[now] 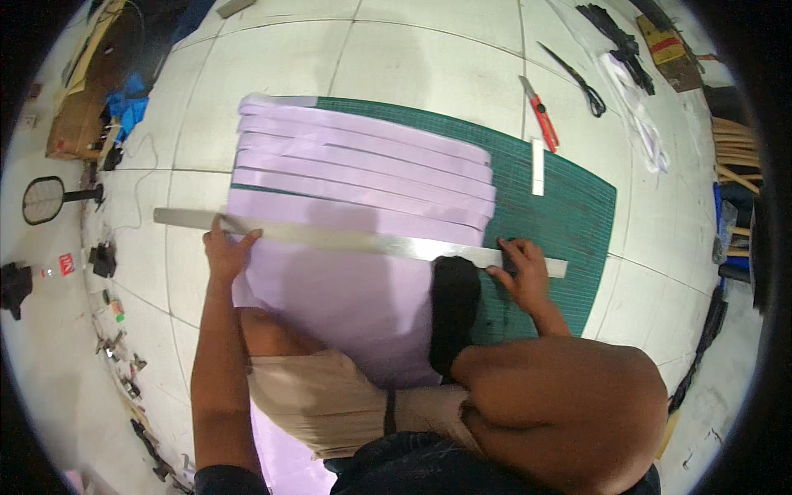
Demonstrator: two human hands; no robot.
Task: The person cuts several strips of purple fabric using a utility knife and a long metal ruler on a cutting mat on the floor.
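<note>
A long metal straightedge (355,241) lies crosswise over a lilac sheet (346,289), which looks like fabric or paper. My left hand (227,252) grips the bar near its left end, thumb and fingers on opposite edges. Toward the right end, my right hand (524,276) holds it the same way, above the green cutting mat (561,206). Beyond the bar, several cut lilac strips (363,153) lie side by side, slightly fanned. My black-socked foot (454,309) rests on the sheet, its toes at the bar's near edge.
A red utility knife (540,120) and a small white strip (538,167) lie at the mat's far right edge. Black scissors (582,87) are on the tiled floor beyond. Left are a cardboard box (76,124) and a racket-shaped object (45,200); wooden sticks (736,148) line the right.
</note>
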